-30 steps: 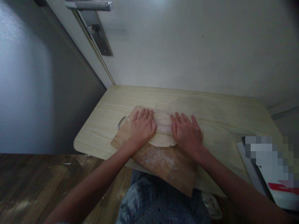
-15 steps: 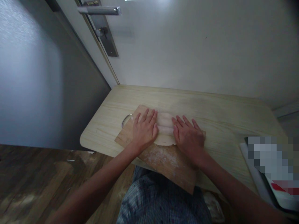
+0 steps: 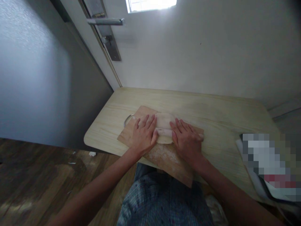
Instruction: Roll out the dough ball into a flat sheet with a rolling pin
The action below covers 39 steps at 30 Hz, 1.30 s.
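From the head view, both hands are down and working! The left hand (image 3: pixel 144 133) lies open, palm down, fingers spread over a pale rolling pin (image 3: pixel 164 132); the right hand (image 3: pixel 187 138) matches it, also open and flat rather than wrapped around, with the pin's end just showing past its outer side. Between them, a flat sheet of dough (image 3: pixel 164 120) lies under the pin on the wooden board (image 3: pixel 184 174), set askew near the middle of the counter (image 3: pixel 225 110), one corner jutting over its near edge. And there's the change: against a second ago, the pin sits closer to the dough's near rim. More sheet shows beyond it, only a narrow strip on this side, so the pressing, I'd judge, now falls on the near half. The view has tipped upward too, bringing in a bright window (image 3: pixel 151 4). Loose flour (image 3: pixel 162 153) dusts the board on the person's side; the metal ring (image 3: pixel 125 121) points toward the counter's left end. Over by the right end, something pixelated (image 3: pixel 268 169), impossible to make out.
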Available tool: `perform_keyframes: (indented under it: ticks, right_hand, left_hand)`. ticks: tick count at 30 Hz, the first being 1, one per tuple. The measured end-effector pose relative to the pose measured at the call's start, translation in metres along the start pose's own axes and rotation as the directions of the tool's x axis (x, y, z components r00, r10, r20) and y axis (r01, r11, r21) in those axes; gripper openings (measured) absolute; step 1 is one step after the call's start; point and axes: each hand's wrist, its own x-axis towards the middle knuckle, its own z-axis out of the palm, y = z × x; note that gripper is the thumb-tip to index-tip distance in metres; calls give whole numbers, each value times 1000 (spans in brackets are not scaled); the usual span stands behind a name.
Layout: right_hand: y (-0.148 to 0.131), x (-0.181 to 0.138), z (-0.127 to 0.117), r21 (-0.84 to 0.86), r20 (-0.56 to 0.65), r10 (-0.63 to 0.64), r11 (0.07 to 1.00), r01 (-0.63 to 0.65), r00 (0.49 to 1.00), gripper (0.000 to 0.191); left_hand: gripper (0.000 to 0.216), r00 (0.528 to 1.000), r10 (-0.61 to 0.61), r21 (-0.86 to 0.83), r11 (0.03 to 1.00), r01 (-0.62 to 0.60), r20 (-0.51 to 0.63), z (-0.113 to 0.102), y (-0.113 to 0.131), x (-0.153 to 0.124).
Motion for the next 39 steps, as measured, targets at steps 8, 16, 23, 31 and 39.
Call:
perform_keyframes:
  ticks: [8, 16, 23, 31, 39]
  right_hand:
    - [1, -12, -4, -19, -52, -88, 996, 87, 995, 38]
    - [14, -7, -8, -76, -20, -270, 961, 267, 963, 27]
    - [15, -7, -29, -96, 0, -97, 991, 96, 995, 20]
    - [39, -12, -4, -58, -76, 95, 993, -100, 993, 22]
    - [46, 14, -3, -200, 7, 41, 979, -39, 999, 20]
  left_hand:
    - [48, 999, 12, -9, 1000, -12, -38, 0, 4, -19]
    - [54, 997, 47, -103, 993, -54, -68, -6, 2, -27]
    - [58, 970, 222, -173, 956, -237, -100, -24, 3, -54]
    - [72, 897, 389, -153, 919, -363, 211, -10, 20, -51]
    - [76, 946, 244, -81, 969, -232, 212, 5, 37, -47]
